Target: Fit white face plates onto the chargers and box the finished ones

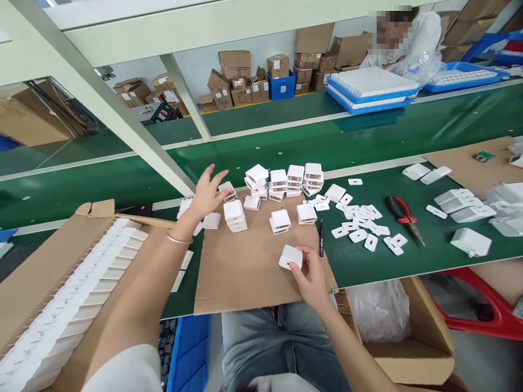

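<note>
My right hand (pixel 311 272) pinches a white charger block (pixel 291 257) with a small dark slot, just above the cardboard mat (pixel 232 272). My left hand (pixel 207 193) reaches out with fingers spread, close to a white charger housing (pixel 227 190) at the mat's far left; it holds nothing that I can see. Stacks of similar housings (pixel 278 178) line the far edge of the mat, some showing electronics in their open ends. Smaller stacks (pixel 235 215) stand nearer. Black tweezers (pixel 321 238) lie at the mat's right edge, beside scattered white slotted cover plates (pixel 363 218).
Red-handled pliers (pixel 404 215) lie right of the plates. More white housings (pixel 469 239) stand at far right. A cardboard box (pixel 110 209) with rows of white blocks is at left. A metal post (pixel 118 109) slants across the left. Blue trays (pixel 371 92) and a person (pixel 425 32) are beyond.
</note>
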A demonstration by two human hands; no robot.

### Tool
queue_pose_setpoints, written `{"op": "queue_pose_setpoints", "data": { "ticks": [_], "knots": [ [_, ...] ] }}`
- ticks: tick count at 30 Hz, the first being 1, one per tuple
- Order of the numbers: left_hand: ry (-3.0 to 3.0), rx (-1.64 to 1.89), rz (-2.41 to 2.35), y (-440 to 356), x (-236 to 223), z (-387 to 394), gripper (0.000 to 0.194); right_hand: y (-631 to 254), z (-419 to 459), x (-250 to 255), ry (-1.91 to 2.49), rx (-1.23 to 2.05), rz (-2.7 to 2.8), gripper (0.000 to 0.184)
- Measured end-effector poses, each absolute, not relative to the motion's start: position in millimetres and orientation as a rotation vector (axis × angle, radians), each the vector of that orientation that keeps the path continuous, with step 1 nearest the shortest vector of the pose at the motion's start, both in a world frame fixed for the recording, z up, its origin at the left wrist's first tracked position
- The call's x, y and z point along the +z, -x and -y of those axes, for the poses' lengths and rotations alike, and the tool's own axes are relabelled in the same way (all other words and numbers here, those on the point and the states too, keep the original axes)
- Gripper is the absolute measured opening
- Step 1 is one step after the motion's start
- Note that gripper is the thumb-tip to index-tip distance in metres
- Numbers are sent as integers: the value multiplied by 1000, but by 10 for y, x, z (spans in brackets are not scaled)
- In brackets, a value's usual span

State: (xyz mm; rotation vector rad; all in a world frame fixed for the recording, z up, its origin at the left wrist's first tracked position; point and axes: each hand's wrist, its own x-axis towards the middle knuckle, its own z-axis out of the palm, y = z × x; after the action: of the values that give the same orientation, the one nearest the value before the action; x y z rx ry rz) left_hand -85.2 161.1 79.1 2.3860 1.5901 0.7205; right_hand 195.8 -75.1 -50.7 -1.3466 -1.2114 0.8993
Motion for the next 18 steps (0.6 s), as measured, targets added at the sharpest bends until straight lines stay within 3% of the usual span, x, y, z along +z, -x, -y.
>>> {"op": "queue_pose_setpoints", "data": {
  "ticks": [4,6,8,10,14,18],
  "knots": [
    [-2138,1479,-1648,460,921,-702,40,-1954,757,-469,1271,977,1197,36],
    [-2074,1368,-1511,252,780,-184,34,-1956,754,-435,1222,1003,1200,37],
    [-1970,1040,-1295,74,529,247,40,-1966,752,-400,1188,1008,1234,38],
    [-1759,932,-1119,-66,255,540,45,-1982,755,-373,1162,1019,1286,39],
    [-1484,1035,-985,-225,-84,779,48,-1993,783,-357,1118,1052,1357,42],
    [-1280,1119,-979,-257,-129,817,48,-1948,807,-353,1078,1090,1337,41]
  ]
}}
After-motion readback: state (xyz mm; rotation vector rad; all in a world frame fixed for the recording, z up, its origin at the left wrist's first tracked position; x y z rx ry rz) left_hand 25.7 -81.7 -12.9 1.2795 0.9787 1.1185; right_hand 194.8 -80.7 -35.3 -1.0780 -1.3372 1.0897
